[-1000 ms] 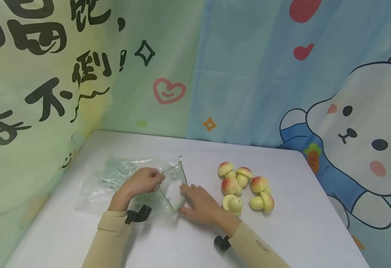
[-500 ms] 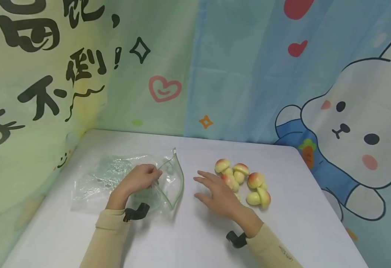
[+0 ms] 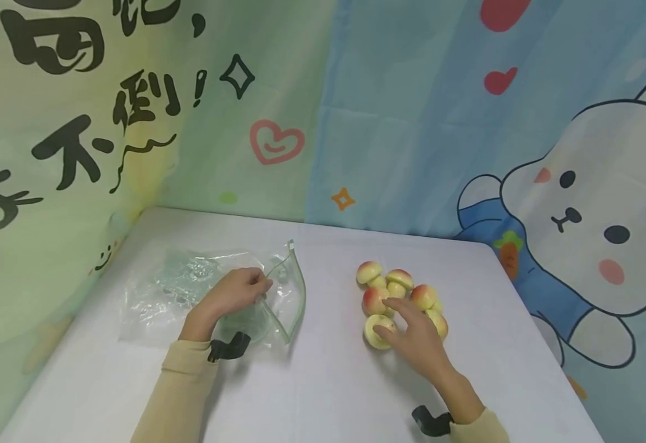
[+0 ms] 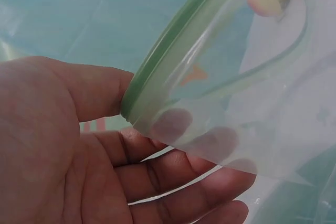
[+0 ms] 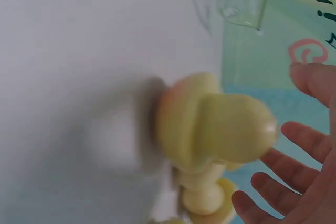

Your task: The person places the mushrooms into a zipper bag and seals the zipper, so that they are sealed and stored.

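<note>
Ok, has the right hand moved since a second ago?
Yes, rightward: in the head view, the right hand went from below the backdrop's orange star to right of it, away from the bag and by the mushrooms.

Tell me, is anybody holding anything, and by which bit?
Yes: the left grip pinches the clear bag by the green edge of its open mouth. The right grip, near the mushrooms, holds nothing.

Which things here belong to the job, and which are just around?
Likely the job: green-edged clear bag, pinched by the left hand; mushroom-shaped pieces, near the right hand.

Just around: white table, printed backdrop, black wrist cameras.
</note>
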A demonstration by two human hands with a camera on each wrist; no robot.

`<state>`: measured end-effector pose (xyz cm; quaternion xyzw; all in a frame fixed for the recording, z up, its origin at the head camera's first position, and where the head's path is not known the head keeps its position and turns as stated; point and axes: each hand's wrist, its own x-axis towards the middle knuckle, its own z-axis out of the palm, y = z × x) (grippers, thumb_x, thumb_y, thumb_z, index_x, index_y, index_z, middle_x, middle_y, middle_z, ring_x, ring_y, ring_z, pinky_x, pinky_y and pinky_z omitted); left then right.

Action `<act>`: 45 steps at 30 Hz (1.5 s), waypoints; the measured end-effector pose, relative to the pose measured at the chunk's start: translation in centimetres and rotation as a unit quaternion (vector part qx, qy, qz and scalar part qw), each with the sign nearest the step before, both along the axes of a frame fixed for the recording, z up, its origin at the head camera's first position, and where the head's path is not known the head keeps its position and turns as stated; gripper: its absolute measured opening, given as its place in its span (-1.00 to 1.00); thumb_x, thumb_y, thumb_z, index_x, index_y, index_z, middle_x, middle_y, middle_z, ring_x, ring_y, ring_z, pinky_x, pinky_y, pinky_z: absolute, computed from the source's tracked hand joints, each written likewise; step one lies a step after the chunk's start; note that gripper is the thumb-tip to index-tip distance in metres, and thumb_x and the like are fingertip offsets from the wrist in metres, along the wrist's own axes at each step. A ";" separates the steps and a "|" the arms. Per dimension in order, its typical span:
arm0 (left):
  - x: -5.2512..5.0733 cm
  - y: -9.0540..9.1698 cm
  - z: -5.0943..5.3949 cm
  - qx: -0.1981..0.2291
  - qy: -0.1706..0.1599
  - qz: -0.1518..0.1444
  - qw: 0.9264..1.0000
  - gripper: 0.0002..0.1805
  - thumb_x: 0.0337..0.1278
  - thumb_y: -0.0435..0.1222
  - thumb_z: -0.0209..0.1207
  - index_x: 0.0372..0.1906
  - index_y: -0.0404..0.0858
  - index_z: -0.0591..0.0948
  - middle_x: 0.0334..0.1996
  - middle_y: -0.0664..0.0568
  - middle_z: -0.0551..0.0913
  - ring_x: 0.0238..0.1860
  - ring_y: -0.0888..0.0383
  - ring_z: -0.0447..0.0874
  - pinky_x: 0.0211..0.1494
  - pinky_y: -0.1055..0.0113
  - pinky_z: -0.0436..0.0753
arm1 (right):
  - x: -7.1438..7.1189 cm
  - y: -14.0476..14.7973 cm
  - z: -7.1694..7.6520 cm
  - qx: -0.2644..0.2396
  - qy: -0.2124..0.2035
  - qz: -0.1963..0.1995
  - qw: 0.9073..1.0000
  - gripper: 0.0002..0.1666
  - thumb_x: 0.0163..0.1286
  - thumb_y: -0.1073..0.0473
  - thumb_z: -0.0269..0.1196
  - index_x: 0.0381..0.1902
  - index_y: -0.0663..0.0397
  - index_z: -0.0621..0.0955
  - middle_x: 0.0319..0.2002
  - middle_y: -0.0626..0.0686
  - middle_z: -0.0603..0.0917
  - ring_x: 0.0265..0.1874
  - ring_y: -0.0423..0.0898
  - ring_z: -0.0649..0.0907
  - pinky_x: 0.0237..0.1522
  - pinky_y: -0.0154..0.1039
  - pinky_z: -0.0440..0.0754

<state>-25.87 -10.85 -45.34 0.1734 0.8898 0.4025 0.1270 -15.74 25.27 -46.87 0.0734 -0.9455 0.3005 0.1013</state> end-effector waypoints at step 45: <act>-0.1 0.7 0.0 -0.010 0.004 -0.013 1.000 -0.67 0.39 -0.06 0.08 -0.47 -0.15 0.50 -0.57 0.09 0.50 -0.55 0.18 0.36 -0.49 0.30 0.35 | -2.3 -7.1 -2.9 -0.213 -0.020 0.020 0.977 -0.18 -0.03 0.32 0.55 0.22 0.08 0.46 0.10 0.10 0.58 0.04 0.10 0.63 -0.12 -0.18 0.65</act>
